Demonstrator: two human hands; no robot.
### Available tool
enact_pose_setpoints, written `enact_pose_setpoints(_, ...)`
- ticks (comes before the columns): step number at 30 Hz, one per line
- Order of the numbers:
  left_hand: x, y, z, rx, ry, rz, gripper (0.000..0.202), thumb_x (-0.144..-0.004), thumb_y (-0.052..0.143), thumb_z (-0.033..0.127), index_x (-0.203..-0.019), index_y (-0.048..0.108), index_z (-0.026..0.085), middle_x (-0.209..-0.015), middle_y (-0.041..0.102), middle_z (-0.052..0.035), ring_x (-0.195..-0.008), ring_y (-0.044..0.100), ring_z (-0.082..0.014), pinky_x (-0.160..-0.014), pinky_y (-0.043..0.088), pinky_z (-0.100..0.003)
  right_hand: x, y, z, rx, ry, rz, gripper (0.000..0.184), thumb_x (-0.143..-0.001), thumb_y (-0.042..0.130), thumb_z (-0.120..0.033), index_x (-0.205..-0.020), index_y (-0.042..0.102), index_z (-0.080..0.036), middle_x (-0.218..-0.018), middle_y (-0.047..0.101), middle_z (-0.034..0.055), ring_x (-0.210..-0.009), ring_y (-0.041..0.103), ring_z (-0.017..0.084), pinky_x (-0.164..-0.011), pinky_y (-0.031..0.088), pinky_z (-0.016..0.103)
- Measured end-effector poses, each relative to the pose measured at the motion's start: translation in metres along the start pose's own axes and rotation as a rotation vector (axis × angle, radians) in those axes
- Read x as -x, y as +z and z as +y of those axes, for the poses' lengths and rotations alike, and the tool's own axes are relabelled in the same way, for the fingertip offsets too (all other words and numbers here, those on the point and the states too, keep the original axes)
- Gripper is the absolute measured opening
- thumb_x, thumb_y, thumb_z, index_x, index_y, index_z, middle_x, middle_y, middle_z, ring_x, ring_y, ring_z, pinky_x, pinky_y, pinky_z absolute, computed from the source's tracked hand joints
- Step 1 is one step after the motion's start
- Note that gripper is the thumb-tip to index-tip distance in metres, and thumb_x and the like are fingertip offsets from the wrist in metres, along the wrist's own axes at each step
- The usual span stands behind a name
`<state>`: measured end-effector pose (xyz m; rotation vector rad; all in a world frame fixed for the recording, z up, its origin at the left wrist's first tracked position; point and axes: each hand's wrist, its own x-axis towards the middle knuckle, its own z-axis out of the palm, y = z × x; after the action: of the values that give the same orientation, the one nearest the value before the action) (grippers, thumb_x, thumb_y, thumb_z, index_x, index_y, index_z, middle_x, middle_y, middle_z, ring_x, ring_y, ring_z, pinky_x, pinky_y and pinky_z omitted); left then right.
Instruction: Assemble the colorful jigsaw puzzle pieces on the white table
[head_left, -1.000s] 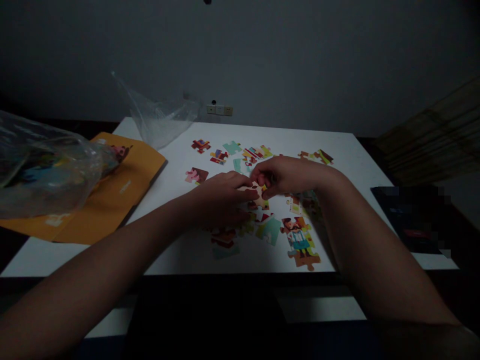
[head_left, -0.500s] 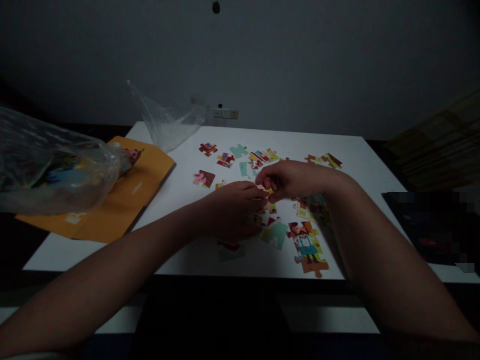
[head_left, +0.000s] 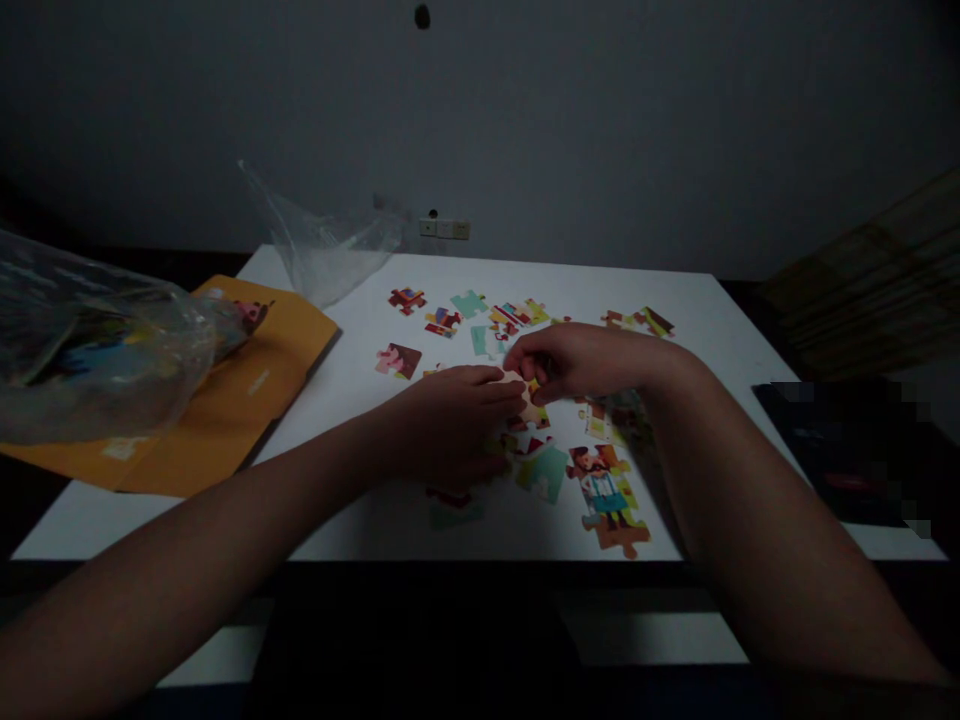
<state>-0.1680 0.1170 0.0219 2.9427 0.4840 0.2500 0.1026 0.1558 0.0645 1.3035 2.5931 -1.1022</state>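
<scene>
My right hand [head_left: 574, 360] reaches in from the right, its fingers curled and pinching at the edge of a jigsaw piece [head_left: 534, 414]. Opposite it, my left hand [head_left: 450, 415] has its fingers stretched over that same piece, with the thumb apart and lower. The fingers partly hide the piece. Just below lies a green jigsaw piece [head_left: 545, 474]. To its right, a joined block of jigsaw pieces [head_left: 606, 497] shows a figure in a blue apron. Under my left hand, a dark red and green piece [head_left: 454, 505] sits in shadow.
Several loose jigsaw pieces [head_left: 469, 303] are spread across the far part of the white table [head_left: 337, 370]. An orange envelope [head_left: 247, 400] and a clear plastic bag [head_left: 127, 350] lie at the left. Another clear bag [head_left: 330, 260] stands behind. A dark object [head_left: 847, 460] rests on the right edge.
The view has shifted slightly, so the table items appear a little further left. Both hands stay close together at the same jigsaw piece, with barely any movement.
</scene>
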Motion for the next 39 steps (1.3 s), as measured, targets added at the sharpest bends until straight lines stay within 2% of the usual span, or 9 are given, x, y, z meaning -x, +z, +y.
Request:
enact_pose_setpoints(5, -0.002, 0.002, 0.006, -0.033, 0.006, -0.023, 0.063, -0.104, 0.07, 0.059, -0.15, 0.067, 0.015, -0.167, 0.064, -0.017, -0.152, 0.06, -0.0393, -0.126, 0.052, -0.052, 0.001, -0.002, 0.005, -0.061, -0.018, 0.056, 0.032, -0.087, 0.081, -0.036, -0.115, 0.081, -0.022, -0.093, 0.077, 0.0032, -0.081, 0.065, 0.02, -0.075, 0.048, 0.033)
enact_pose_setpoints(7, -0.002, 0.002, 0.004, -0.019, 0.014, -0.027, 0.059, -0.106, 0.068, 0.059, -0.146, 0.07, 0.016, -0.165, 0.066, -0.0172, -0.151, 0.061, -0.0388, -0.125, 0.053, -0.051, 0.0, -0.005, 0.013, -0.092, 0.03, 0.297, 0.026, -0.094, 0.074, -0.043, -0.108, 0.081, -0.022, -0.089, 0.076, 0.0034, -0.078, 0.063, 0.02, -0.073, 0.046, 0.033)
enact_pose_setpoints(10, 0.001, -0.002, -0.008, -0.014, 0.016, -0.003, 0.041, -0.108, 0.067, 0.044, -0.139, 0.076, 0.019, -0.158, 0.072, -0.0148, -0.141, 0.069, -0.0343, -0.118, 0.059, -0.05, 0.001, -0.012, 0.03, -0.056, 0.141, 0.788, 0.031, -0.103, 0.061, -0.049, -0.101, 0.078, -0.022, -0.089, 0.075, 0.0059, -0.079, 0.064, 0.022, -0.072, 0.045, 0.035)
enact_pose_setpoints(13, 0.007, -0.007, -0.025, -0.065, -0.039, 0.041, 0.028, -0.106, 0.064, 0.029, -0.125, 0.083, 0.024, -0.153, 0.076, -0.0096, -0.129, 0.074, -0.0325, -0.107, 0.064, -0.051, 0.007, -0.021, 0.047, 0.035, 0.254, 0.994, 0.033, -0.104, 0.057, -0.047, -0.104, 0.078, -0.021, -0.091, 0.077, 0.0089, -0.082, 0.067, 0.025, -0.073, 0.046, 0.036)
enact_pose_setpoints(17, 0.013, -0.013, -0.04, -0.038, -0.114, 0.035, 0.026, -0.107, 0.06, 0.026, -0.104, 0.086, 0.027, -0.136, 0.085, -0.0025, -0.12, 0.079, -0.0264, -0.098, 0.065, -0.043, 0.015, -0.025, 0.06, 0.164, 0.399, 0.765, 0.034, -0.101, 0.059, -0.044, -0.103, 0.082, -0.019, -0.093, 0.081, 0.0122, -0.082, 0.07, 0.028, -0.076, 0.048, 0.039)
enact_pose_setpoints(22, 0.015, -0.014, -0.043, -0.007, -0.151, 0.033, 0.026, -0.107, 0.063, 0.031, -0.11, 0.089, 0.028, -0.132, 0.087, -0.002, -0.12, 0.08, -0.0269, -0.097, 0.065, -0.042, 0.017, -0.022, 0.057, 0.251, 0.468, 0.498, 0.034, -0.102, 0.061, -0.041, -0.109, 0.085, -0.017, -0.102, 0.084, 0.015, -0.087, 0.072, 0.028, -0.08, 0.049, 0.038)
enact_pose_setpoints(25, 0.014, -0.016, -0.043, 0.032, -0.143, 0.023, 0.031, -0.109, 0.059, 0.032, -0.112, 0.09, 0.029, -0.133, 0.087, -0.0026, -0.12, 0.08, -0.0267, -0.101, 0.065, -0.043, 0.017, -0.022, 0.05, 0.255, 0.474, 0.468, 0.033, -0.103, 0.061, -0.038, -0.114, 0.085, -0.016, -0.109, 0.085, 0.0165, -0.089, 0.072, 0.027, -0.082, 0.05, 0.039)
enact_pose_setpoints(31, 0.008, -0.017, -0.04, 0.078, -0.155, 0.005, 0.036, -0.11, 0.054, 0.029, -0.121, 0.088, 0.029, -0.143, 0.084, -0.0022, -0.124, 0.078, -0.0259, -0.107, 0.064, -0.044, 0.018, -0.021, 0.045, 0.151, 0.493, 0.436, 0.033, -0.102, 0.064, -0.036, -0.123, 0.082, -0.017, -0.091, 0.083, 0.0121, -0.075, 0.072, 0.025, -0.077, 0.051, 0.04)
enact_pose_setpoints(39, 0.008, -0.016, -0.041, 0.097, -0.127, 0.03, 0.035, -0.107, 0.057, 0.025, -0.122, 0.088, 0.028, -0.142, 0.084, -0.0038, -0.125, 0.078, -0.026, -0.113, 0.062, -0.047, 0.016, -0.017, 0.053, 0.131, 0.48, 0.441, 0.034, -0.1, 0.067, -0.041, -0.125, 0.08, -0.02, -0.086, 0.082, 0.0096, -0.07, 0.071, 0.024, -0.074, 0.052, 0.041)
